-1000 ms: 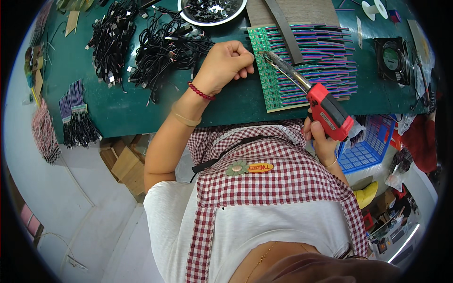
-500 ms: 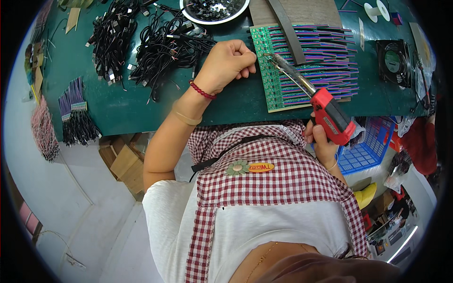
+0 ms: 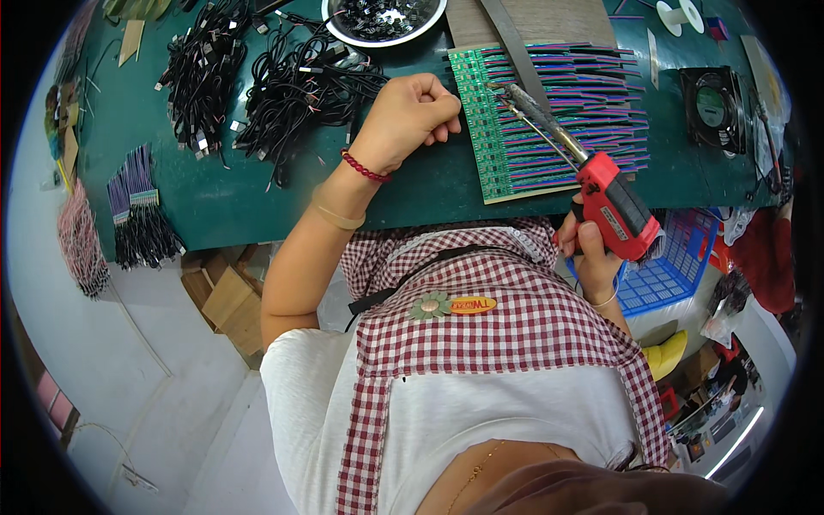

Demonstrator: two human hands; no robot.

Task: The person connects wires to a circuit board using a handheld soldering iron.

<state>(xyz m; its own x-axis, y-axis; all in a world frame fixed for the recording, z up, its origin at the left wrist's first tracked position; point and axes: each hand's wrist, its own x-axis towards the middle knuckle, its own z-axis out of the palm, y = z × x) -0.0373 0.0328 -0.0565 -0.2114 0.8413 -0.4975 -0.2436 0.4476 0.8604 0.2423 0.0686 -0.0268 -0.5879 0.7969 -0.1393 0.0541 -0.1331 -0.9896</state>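
My right hand (image 3: pixel 594 259) grips a red and black soldering gun (image 3: pixel 620 206) by its handle, below the table's near edge. Its metal tip reaches up and left over the green circuit board panel (image 3: pixel 481 142); whether it touches the board cannot be made out. Rows of thin multicoloured wires (image 3: pixel 592 112) run rightward from the panel. Just off the panel's left edge, my left hand (image 3: pixel 415 118) is closed with fingers curled together, and anything inside them is hidden. A grey flat bar (image 3: pixel 518 56) lies across the wires.
A wooden board (image 3: pixel 566 21) lies under the panel. Left of it are heaps of black USB cables (image 3: pixel 309 94) and a metal bowl (image 3: pixel 384 41) of small black parts. At right sits a black fan (image 3: pixel 712 112). A blue basket (image 3: pixel 665 279) stands below the table edge.
The soldering gun has shifted slightly to the right, and its tip is a little higher over the panel. My left hand stays closed beside the panel's edge.
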